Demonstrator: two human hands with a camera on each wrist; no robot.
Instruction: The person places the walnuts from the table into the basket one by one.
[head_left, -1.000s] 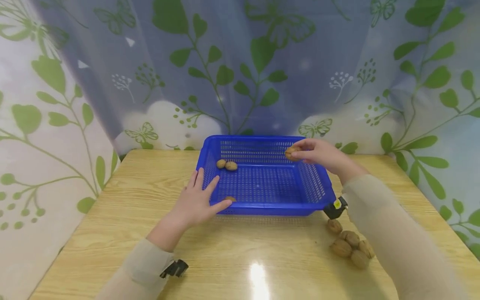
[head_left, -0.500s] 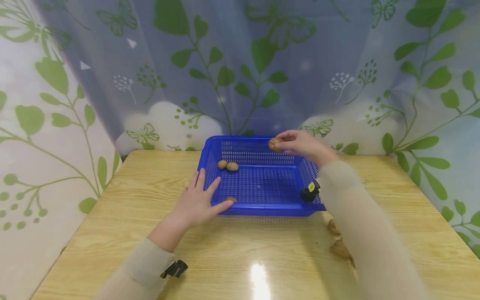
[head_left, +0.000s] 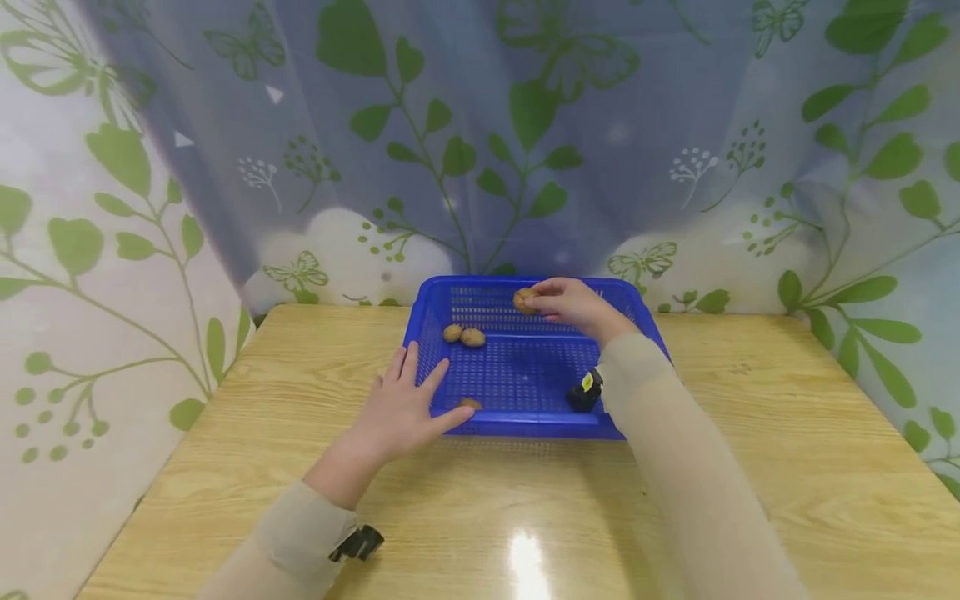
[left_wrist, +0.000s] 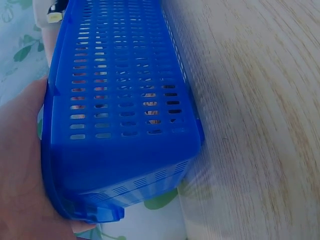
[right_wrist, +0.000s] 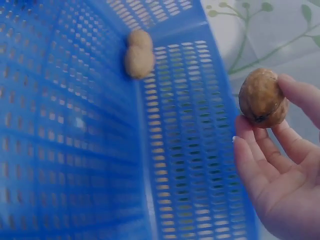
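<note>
A blue plastic basket (head_left: 525, 427) with slotted walls stands on the table. My right hand (head_left: 573, 307) pinches a walnut (right_wrist: 262, 97) between thumb and fingertips, over the back part of the basket. Two walnuts (head_left: 472, 337) lie side by side in the back left corner. Another walnut (head_left: 470, 403), partly hidden by the front rim, is in the front left corner. My left hand (head_left: 397, 417) rests with fingers spread on the basket's front left corner. In the left wrist view, that hand (left_wrist: 25, 165) lies along the rim.
The wooden table (head_left: 300, 367) extends on both sides of the basket and in front of it. Behind stands a patterned curtain (head_left: 480, 167) with green leaves, close to the basket's back wall. The right sleeve (head_left: 690, 450) crosses over the basket's front right part.
My right hand has carried the walnut leftward along the back of the basket. Walnuts on the table at right are now hidden behind the right arm. My left hand stays on the corner.
</note>
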